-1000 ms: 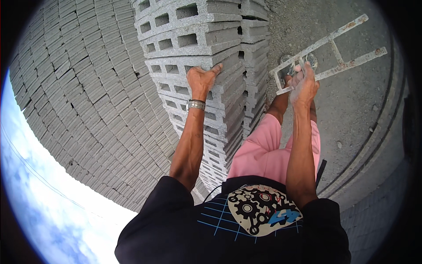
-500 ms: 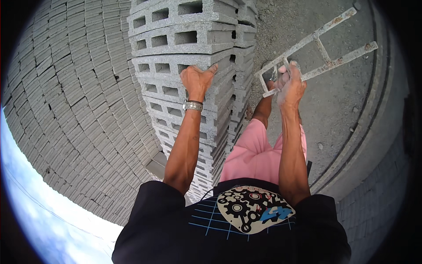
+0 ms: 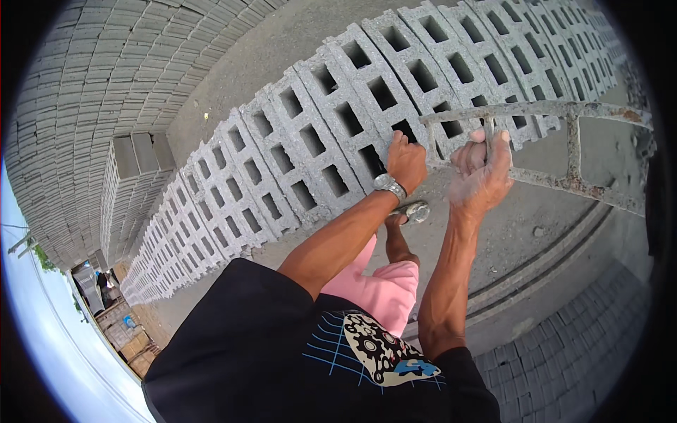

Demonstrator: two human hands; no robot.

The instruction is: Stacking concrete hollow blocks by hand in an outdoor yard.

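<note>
A long row of grey hollow concrete blocks [image 3: 331, 123] runs diagonally across the view, rectangular holes facing up toward me. My left hand [image 3: 407, 163], with a metal watch [image 3: 389, 185] on its wrist, is closed at the near edge of one block. Its fingertips reach into a hole and are partly hidden there. Just to the right, my right hand [image 3: 481, 173] is wrapped round a crossbar of a rusty, ladder-like metal frame [image 3: 572, 148]. That frame slants off to the right, its left end over the near edge of the blocks.
Tall stacks of grey blocks [image 3: 77, 92] fill the left side, with a shorter stack [image 3: 137, 158] beside them. My shoe [image 3: 416, 211] is on the dusty ground close to the row. Curved ridges [image 3: 543, 261] cross the ground at right, and more blocks [image 3: 564, 338] lie at lower right.
My view has swung round, so the block row now slants across it. My left hand has come nearer the right one. The metal frame has tipped flatter and stays in my right hand.
</note>
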